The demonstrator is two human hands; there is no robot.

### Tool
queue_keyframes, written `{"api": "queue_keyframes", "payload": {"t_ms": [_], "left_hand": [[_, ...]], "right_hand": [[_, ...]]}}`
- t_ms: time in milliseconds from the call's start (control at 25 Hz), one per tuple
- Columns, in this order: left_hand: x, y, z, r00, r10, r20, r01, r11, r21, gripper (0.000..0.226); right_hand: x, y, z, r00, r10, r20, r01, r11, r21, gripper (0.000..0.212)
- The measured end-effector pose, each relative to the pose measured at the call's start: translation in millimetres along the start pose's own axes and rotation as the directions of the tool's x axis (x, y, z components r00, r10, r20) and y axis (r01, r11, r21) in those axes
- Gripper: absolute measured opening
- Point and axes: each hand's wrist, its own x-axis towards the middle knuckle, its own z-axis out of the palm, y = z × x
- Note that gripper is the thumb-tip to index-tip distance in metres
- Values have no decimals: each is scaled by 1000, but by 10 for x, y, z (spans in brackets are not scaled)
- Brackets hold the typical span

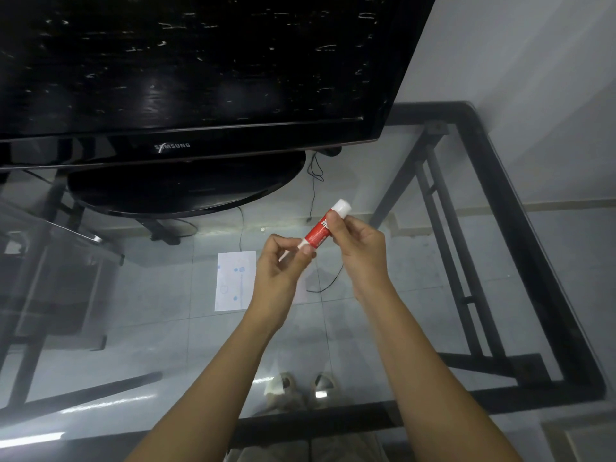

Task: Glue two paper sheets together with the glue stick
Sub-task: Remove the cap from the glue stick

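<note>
While raised over the table: glue stick (321, 228), red, white ends, tilted up to the right.
Right hand (358, 248): closed around the stick's upper body.
Left hand (281, 265): fingertips pinched on the stick's lower white end.
Paper (235, 280): flat on the glass table (416, 295), below and left of the hands, partly hidden; blue marks.
Behind: TV (186, 71) on its black base.

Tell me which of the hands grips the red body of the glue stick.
The right hand wraps the glue stick's red body; the left hand only pinches its lower white end.
</note>
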Motion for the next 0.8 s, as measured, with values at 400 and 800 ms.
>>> {"api": "queue_keyframes", "payload": {"t_ms": [400, 800], "left_hand": [[28, -12, -31, 989, -143, 21, 144, 961, -238, 6], [51, -15, -60, 982, -182, 50, 188, 936, -298, 8]], "right_hand": [[31, -78, 13, 998, -26, 50, 28, 999, -43, 12], [9, -84, 42, 997, -30, 73, 33, 998, -47, 14]]}}
